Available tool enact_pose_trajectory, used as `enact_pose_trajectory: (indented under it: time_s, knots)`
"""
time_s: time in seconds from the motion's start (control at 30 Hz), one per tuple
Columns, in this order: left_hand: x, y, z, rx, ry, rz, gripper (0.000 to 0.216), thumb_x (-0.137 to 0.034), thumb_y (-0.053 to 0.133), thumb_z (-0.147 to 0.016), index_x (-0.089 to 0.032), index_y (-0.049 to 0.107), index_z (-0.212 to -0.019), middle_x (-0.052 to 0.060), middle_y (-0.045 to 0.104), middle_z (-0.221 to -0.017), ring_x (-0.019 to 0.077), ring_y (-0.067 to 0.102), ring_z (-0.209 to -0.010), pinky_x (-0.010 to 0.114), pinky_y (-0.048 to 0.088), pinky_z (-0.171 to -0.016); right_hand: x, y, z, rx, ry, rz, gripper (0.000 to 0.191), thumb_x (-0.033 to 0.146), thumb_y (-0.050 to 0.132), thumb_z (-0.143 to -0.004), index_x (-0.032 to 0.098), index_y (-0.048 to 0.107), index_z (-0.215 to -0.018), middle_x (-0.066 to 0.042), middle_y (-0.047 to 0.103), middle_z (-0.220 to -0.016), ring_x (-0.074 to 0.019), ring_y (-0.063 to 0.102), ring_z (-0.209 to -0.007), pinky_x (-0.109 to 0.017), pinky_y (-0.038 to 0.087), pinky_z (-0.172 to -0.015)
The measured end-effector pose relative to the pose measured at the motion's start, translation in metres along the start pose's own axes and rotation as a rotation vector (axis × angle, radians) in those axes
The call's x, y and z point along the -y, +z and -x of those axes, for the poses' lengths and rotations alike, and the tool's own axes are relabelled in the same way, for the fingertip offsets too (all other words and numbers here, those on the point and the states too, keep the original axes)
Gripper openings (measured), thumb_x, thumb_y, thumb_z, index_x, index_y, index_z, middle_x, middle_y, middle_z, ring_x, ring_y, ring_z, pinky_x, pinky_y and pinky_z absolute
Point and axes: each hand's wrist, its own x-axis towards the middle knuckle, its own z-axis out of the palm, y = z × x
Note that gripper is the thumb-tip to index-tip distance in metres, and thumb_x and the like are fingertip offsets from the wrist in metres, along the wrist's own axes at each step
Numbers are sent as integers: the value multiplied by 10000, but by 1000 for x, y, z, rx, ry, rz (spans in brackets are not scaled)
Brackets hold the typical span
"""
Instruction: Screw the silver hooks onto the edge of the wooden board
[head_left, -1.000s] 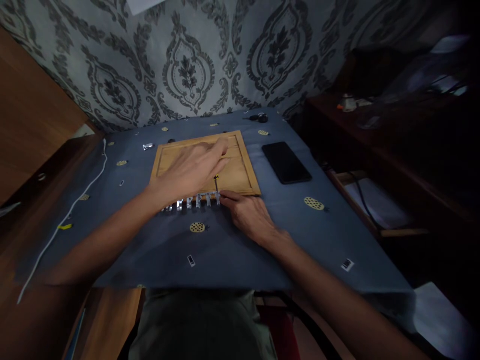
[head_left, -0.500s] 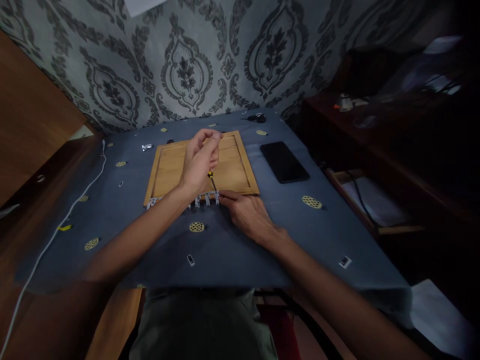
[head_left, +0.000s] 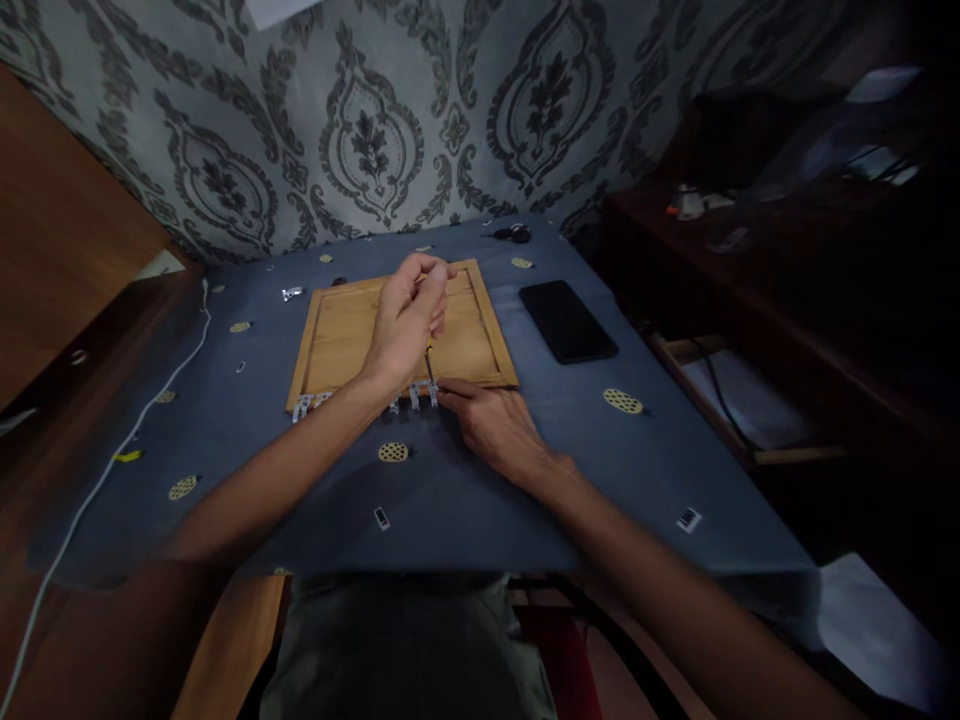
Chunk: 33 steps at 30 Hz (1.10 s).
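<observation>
A wooden cabinet door panel (head_left: 341, 345) lies flat on the table, with several metal hinges (head_left: 414, 397) along its near edge. Above it, my left hand (head_left: 409, 315) is closed around the handle of a screwdriver (head_left: 430, 366), most of which the fingers hide. Its thin shaft points down to the rightmost hinge (head_left: 433, 395). My right hand (head_left: 495, 425) rests at the panel's near right edge, fingers closed together, the fingertips at that same hinge. The left forearm covers part of the row of hinges.
A black phone (head_left: 568, 322) lies right of the panel on the blue patterned tablecloth (head_left: 487, 520). A loose metal piece (head_left: 292, 293) sits to the left, a dark object with a cord (head_left: 514, 233) at the back. A white cable (head_left: 127, 440) runs down the left side.
My left hand has turned and shifted slightly right, and the screwdriver stands more upright, with less of its handle showing. My right hand stays at the hinge.
</observation>
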Motion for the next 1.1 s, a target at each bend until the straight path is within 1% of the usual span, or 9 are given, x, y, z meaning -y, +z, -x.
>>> enact_pose_trajectory:
  time_s: [0.13, 0.2, 0.37, 0.43, 0.5, 0.63, 0.8, 0.9, 1.1]
  knots:
    - [-1, 3, -1, -39, -40, 25, 247, -327, 521, -1004, -212, 495, -788, -95, 245, -533, 63, 178, -421, 223, 163, -415, 0, -2, -1, 18, 4, -10, 498, 25, 508, -872, 277, 702, -1255, -23, 652, -1411, -212, 730, -992, -306, 544, -769]
    - [-2, 2, -3, 3, -36, 43, 276, -376, 522, -999, -217, 492, -776, -99, 242, -507, 63, 152, -401, 231, 141, -398, 0, -1, -1, 17, 3, -12, 491, 31, 498, -879, 274, 704, -1253, -25, 650, -1414, -213, 729, -1005, -302, 543, -781]
    - [-6, -3, -8, 372, -74, 76, 286, -360, 457, -1011, -210, 540, -782, -101, 222, -448, 66, 163, -361, 223, 151, -385, 0, 0, -1, 9, 8, -5, 473, 51, 481, -901, 275, 709, -1250, -19, 648, -1418, -211, 729, -1011, -286, 539, -773]
    - [-6, -6, -10, 438, -104, 73, 289, -334, 437, -1016, -204, 551, -785, -96, 237, -450, 69, 167, -364, 223, 158, -389, 0, 0, -1, 8, 9, -3, 472, 51, 480, -904, 278, 711, -1247, -21, 650, -1414, -208, 732, -994, -290, 541, -771]
    - [-6, -7, -10, 362, -94, 39, 284, -324, 434, -1022, -203, 552, -793, -88, 277, -469, 73, 205, -383, 224, 208, -404, 0, 0, -1, 8, 7, 1, 473, 49, 482, -902, 281, 713, -1243, -25, 657, -1404, -206, 733, -980, -295, 543, -771]
    - [-3, -3, -5, 75, -35, 0, 234, -239, 434, -1024, -202, 532, -815, -61, 399, -557, 79, 362, -476, 215, 341, -492, -1, 2, -1, -5, 3, 8, 497, 33, 491, -874, 288, 715, -1238, -17, 663, -1396, -204, 735, -960, -296, 545, -762]
    - [-1, 3, -1, -71, -95, 32, 224, -273, 476, -1018, -206, 501, -807, -88, 259, -559, 69, 214, -454, 210, 201, -436, -1, 3, -1, -14, 6, 6, 526, 28, 494, -856, 295, 709, -1255, -11, 657, -1406, -197, 737, -951, -291, 550, -752]
    - [0, 2, -3, -29, -65, 81, 255, -294, 492, -1011, -203, 506, -773, -94, 242, -528, 63, 159, -432, 218, 139, -414, 0, 2, -1, -8, 4, 6, 515, 34, 485, -872, 286, 707, -1263, -20, 652, -1412, -197, 738, -958, -291, 552, -762]
    - [-1, -7, -10, 292, -106, 115, 337, -329, 391, -1039, -214, 538, -758, -101, 203, -454, 78, 108, -382, 247, 100, -396, 2, 1, -1, -7, 7, -3, 450, 65, 478, -924, 276, 711, -1246, -26, 646, -1420, -213, 733, -1003, -303, 552, -784]
